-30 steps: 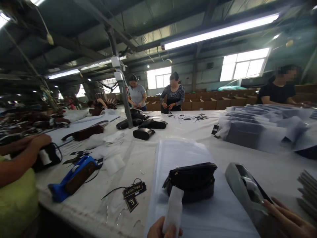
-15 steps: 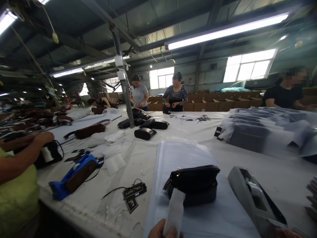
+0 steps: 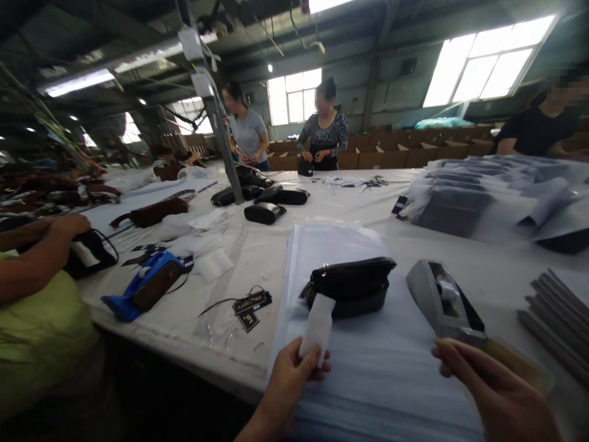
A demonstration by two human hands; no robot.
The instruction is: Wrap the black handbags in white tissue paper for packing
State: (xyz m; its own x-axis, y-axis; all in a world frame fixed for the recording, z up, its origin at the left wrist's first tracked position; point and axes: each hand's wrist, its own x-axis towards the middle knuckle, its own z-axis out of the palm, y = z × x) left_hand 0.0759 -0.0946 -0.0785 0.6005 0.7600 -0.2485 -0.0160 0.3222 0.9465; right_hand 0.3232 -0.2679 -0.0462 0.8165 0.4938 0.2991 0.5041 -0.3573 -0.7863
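Observation:
My left hand (image 3: 299, 368) pinches a folded white paper strip (image 3: 318, 328) between thumb and fingers. The strip's upper end overlaps the lower left of a black zippered pouch (image 3: 352, 287), which lies on a stack of white sheets (image 3: 340, 387). My right hand (image 3: 488, 374) is closed, thumb and fingertips pressed together, at the right edge of the stack. Whatever sits between those fingertips is too small to make out. Just beyond it stands a grey tape dispenser (image 3: 444, 298).
Black hang tags (image 3: 251, 307) lie left of the stack, near a blue tape dispenser (image 3: 142, 285). A co-worker's arm (image 3: 41, 258) handles a black bag at far left. Grey wrapped bags (image 3: 451, 202) stand at back right, grey strips (image 3: 559, 331) at right. A metal post (image 3: 221, 123) rises from the table.
My view has tilted downward. My right hand has come fully into sight beside the grey dispenser. The left hand still holds the paper strip by the pouch.

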